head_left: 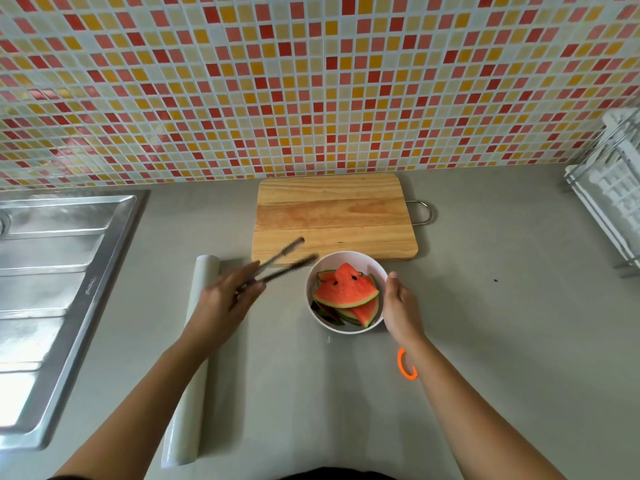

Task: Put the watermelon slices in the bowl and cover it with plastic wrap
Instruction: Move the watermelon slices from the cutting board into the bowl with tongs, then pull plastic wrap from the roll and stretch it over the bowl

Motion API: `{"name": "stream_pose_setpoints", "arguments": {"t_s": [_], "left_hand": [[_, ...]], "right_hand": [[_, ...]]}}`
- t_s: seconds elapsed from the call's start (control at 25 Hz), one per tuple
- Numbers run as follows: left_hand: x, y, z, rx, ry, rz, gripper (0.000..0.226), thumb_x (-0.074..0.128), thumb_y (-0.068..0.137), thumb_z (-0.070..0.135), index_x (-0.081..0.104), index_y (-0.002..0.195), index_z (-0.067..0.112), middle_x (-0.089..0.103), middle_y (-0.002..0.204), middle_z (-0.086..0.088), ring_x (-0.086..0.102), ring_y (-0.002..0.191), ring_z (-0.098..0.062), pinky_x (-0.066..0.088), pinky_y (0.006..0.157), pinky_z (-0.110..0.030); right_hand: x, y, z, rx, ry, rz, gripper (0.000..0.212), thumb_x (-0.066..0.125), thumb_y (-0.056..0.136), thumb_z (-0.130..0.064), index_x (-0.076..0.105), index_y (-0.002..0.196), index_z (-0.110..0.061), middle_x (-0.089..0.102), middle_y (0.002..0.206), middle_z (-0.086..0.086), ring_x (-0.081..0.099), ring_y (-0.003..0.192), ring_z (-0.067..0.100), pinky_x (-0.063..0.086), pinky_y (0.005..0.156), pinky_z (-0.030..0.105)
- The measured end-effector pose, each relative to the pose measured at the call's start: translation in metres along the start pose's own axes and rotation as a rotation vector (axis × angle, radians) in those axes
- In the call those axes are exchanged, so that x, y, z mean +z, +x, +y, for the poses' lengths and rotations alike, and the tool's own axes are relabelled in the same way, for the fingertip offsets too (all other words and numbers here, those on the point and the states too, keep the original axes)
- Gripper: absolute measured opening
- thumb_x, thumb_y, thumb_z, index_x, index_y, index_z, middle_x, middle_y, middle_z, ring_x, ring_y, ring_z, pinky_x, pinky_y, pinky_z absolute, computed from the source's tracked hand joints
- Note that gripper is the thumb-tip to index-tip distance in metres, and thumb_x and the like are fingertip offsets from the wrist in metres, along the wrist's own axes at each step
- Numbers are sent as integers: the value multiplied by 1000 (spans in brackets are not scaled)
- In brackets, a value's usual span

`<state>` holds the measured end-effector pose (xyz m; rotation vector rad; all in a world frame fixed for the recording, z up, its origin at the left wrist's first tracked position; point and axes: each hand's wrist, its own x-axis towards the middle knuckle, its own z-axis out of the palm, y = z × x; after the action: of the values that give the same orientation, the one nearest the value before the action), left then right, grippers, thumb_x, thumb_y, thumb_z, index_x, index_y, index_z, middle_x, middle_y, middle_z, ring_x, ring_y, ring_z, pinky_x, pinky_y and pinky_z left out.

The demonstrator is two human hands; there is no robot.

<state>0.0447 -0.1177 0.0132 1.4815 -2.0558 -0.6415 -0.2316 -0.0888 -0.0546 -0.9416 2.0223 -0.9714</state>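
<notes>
A white bowl [346, 259] stands on the grey counter just in front of the cutting board. Several watermelon slices [344, 291] lie piled inside it. My left hand [227, 299] grips a pair of metal tongs [285, 261], whose empty tips hover left of the bowl above the board's near edge. My right hand [400, 306] rests against the bowl's right side, thumb near the rim. A roll of plastic wrap [194, 341] lies lengthwise on the counter under my left forearm.
The wooden cutting board [334, 214] with a metal handle lies by the tiled wall. A steel sink [52, 289] is at the left. A white dish rack [613, 188] stands at the right. An orange handle [403, 365] peeks out beside my right wrist.
</notes>
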Motion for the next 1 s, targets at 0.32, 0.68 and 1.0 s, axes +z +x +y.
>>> {"name": "stream_pose_setpoints", "arguments": {"t_s": [0.32, 0.68, 1.0], "left_hand": [[67, 114, 14, -427, 133, 60, 32, 43, 96, 20, 56, 111, -5, 53, 112, -23, 54, 93, -39, 39, 75, -38], [93, 161, 6, -517, 354, 2, 40, 42, 96, 32, 49, 121, 1, 54, 122, -18, 49, 113, -35, 42, 88, -43], [90, 167, 3, -541, 264, -39, 57, 52, 92, 43, 45, 126, -1, 49, 126, -19, 49, 115, -35, 42, 92, -41]], "right_hand": [[23, 8, -3, -7, -41, -45, 53, 23, 96, -43, 46, 55, -19, 58, 62, 1, 57, 67, 22, 41, 63, 33], [25, 6, -3, -33, 31, 30, 53, 37, 97, -30, 34, 45, -26, 38, 37, -10, 39, 41, 0, 34, 53, 33], [25, 6, -2, -28, 100, 17, 52, 36, 98, -31, 35, 46, -25, 46, 37, -15, 43, 41, -1, 35, 51, 29]]}}
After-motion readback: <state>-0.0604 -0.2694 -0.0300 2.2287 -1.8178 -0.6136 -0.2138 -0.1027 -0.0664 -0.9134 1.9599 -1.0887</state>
